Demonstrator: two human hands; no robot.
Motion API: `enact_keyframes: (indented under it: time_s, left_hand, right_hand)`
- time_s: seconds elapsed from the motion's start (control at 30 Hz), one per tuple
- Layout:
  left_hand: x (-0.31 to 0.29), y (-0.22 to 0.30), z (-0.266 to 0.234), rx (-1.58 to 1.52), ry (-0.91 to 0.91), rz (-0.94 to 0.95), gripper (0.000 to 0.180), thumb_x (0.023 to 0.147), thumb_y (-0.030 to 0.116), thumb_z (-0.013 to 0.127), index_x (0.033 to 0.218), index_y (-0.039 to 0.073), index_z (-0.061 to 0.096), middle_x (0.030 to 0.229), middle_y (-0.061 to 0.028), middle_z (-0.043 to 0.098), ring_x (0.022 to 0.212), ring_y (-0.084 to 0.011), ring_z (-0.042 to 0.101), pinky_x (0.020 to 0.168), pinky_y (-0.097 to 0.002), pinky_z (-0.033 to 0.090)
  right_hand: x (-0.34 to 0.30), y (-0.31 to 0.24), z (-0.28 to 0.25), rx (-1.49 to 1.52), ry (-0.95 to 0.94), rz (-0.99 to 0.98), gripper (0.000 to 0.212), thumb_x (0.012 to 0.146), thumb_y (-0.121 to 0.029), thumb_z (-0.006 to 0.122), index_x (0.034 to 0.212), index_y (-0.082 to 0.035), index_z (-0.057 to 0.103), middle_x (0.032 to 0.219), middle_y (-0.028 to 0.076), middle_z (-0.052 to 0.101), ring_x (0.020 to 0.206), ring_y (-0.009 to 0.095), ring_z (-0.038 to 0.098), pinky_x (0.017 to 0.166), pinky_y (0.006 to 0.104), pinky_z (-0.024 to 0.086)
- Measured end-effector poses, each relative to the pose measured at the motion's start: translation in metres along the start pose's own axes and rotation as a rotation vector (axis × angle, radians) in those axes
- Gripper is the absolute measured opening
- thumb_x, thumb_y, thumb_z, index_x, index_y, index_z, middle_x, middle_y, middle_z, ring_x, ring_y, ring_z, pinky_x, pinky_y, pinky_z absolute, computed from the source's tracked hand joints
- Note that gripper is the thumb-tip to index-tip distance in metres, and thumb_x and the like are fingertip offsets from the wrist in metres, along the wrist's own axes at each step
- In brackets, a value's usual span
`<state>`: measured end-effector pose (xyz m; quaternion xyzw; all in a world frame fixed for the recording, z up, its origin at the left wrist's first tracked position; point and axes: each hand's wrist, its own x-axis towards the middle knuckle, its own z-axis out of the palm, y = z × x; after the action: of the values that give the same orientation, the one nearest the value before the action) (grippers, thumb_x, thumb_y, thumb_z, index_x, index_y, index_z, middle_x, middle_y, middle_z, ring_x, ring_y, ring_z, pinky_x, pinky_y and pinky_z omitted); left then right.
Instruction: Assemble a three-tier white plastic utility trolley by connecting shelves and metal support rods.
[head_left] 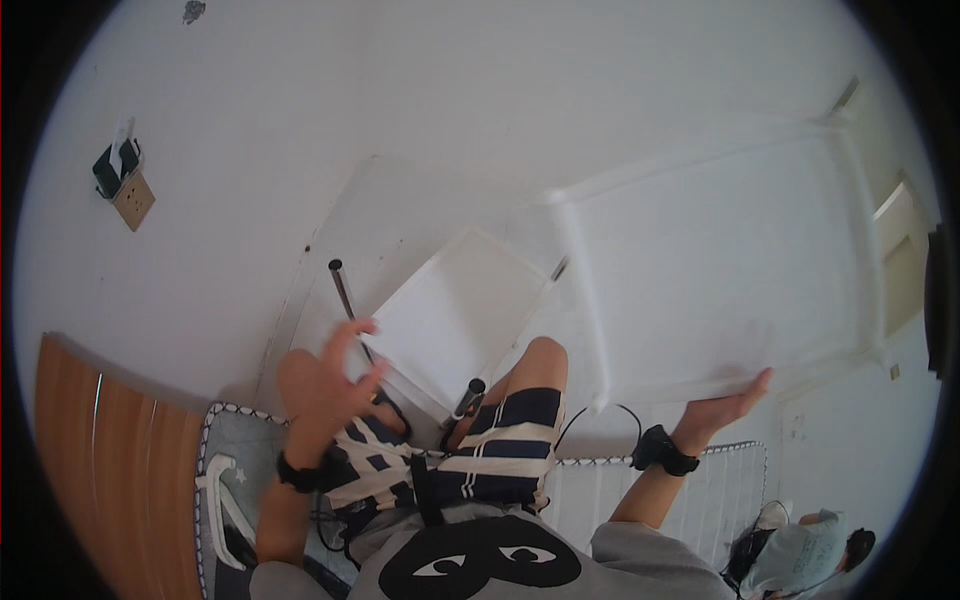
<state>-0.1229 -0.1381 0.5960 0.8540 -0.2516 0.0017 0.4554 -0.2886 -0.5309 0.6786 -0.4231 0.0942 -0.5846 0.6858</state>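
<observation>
A large white, raised-rim shelf panel is tilted in the air at the right, blurred by motion. My right hand is at its lower edge and appears to hold it there, though part of the grip is hard to make out. My left hand is raised over my left knee, fingers apart and curved, with nothing in it. Just beyond that hand stands a shiny metal tube. Between my legs lies a smaller-looking white shelf panel, with another short metal tube at its near corner.
Wood-coloured slatted boards stand at the left. A wall socket with a dark green holder is on the left wall. A white curved handle-like part lies lower left. Another person is at the lower right.
</observation>
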Motion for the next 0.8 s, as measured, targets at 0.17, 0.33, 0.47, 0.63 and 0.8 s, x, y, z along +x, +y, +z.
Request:
enact_keyframes:
  time_s: [0.17,0.33,0.47,0.63,0.8]
  left_hand:
    - [-0.012,-0.007,0.11,-0.134,-0.131,0.203,0.056,0.087,0.024,0.068,0.131,0.004,0.041,0.118,-0.0167,0.057,0.112,-0.03,0.055,0.096,-0.0375,0.041]
    - [0.011,-0.015,0.148,-0.189,-0.384,0.155,0.038,0.095,0.028,0.056,0.12,0.004,0.042,0.083,-0.0175,0.065,0.077,-0.0359,0.064,0.069,-0.0428,0.049]
    - [0.032,-0.034,0.13,-0.019,-0.418,0.011,0.036,0.094,0.034,0.055,0.112,0.004,0.044,0.077,-0.0171,0.065,0.072,-0.0384,0.063,0.064,-0.0446,0.049]
    - [0.091,-0.067,0.098,0.019,-0.276,0.006,0.039,0.094,0.034,0.056,0.114,0.002,0.044,0.083,-0.0196,0.063,0.078,-0.0396,0.062,0.069,-0.0437,0.049]
    - [0.125,-0.103,0.083,0.143,0.046,0.12,0.042,0.094,0.029,0.058,0.123,0.001,0.043,0.11,-0.0227,0.056,0.102,-0.036,0.057,0.085,-0.0402,0.046]
  right_hand:
    - [0.0,-0.004,-0.006,-0.138,0.034,-0.198,0.054,0.09,-0.029,0.053,0.133,0.001,0.044,0.133,0.012,0.049,0.121,0.026,0.049,0.102,0.0428,0.043]
    - [0.004,0.009,-0.05,-0.946,0.011,-0.734,0.061,0.085,-0.007,0.042,0.144,0.002,0.03,0.137,0.021,0.046,0.118,0.033,0.055,0.094,0.0443,0.053]
    - [-0.004,0.019,-0.033,-0.335,0.118,-0.546,0.044,0.087,-0.005,0.057,0.128,0.006,0.048,0.121,0.016,0.059,0.099,0.026,0.063,0.081,0.0355,0.056]
    - [-0.002,0.057,-0.079,-0.953,0.064,-0.65,0.026,0.091,-0.009,0.06,0.111,0.008,0.06,0.106,0.017,0.066,0.091,0.018,0.063,0.079,0.0316,0.054]
    - [-0.024,0.077,-0.12,-1.399,-0.329,-0.631,0.02,0.085,-0.005,0.066,0.101,0.006,0.062,0.098,0.018,0.068,0.084,0.023,0.066,0.075,0.0314,0.055]
